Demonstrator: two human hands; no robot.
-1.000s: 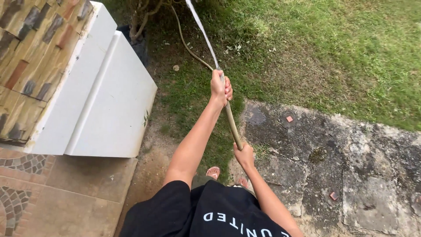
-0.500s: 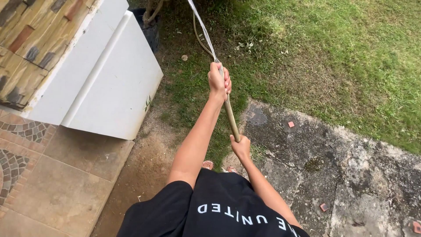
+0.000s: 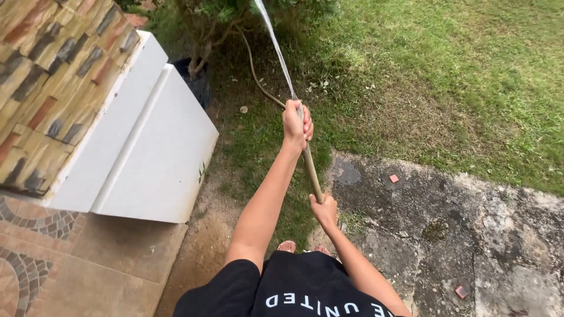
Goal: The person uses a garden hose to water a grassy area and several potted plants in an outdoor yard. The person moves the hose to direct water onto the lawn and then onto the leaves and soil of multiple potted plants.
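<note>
Two hands on one hose [image 3: 311,167], tan, running diagonally through the centre of the frame. Left hand [image 3: 296,123] is the forward one, arm stretched out, fingers wrapped tight around the hose near its outlet end. Right hand [image 3: 324,209] sits lower on the hose, closer to the body, also closed in a fist around it. Hands are well apart along the hose, no gap between fingers and hose on either.

One water jet [image 3: 276,47] leaves the hose tip just above the left hand and shoots to the top centre of the frame, towards a shrub [image 3: 220,14]. One black pot [image 3: 197,82] stands at the base of the shrub, upper left of centre. A second stretch of hose [image 3: 255,76] curves over the grass behind the jet.

Left side of the frame: one white stepped plinth [image 3: 153,152] under a stone-clad wall [image 3: 53,76]. Lower left: patterned paving [image 3: 53,258]. Right and lower right: one cracked concrete slab [image 3: 470,235], damp patch near its upper left corner. Two small red fragments on the slab: one [image 3: 393,178] near its top edge, one [image 3: 462,291] near the bottom right. Upper right: lawn [image 3: 446,70].

Two sandalled feet [image 3: 288,246] show at bottom centre, above the black shirt [image 3: 299,290].
</note>
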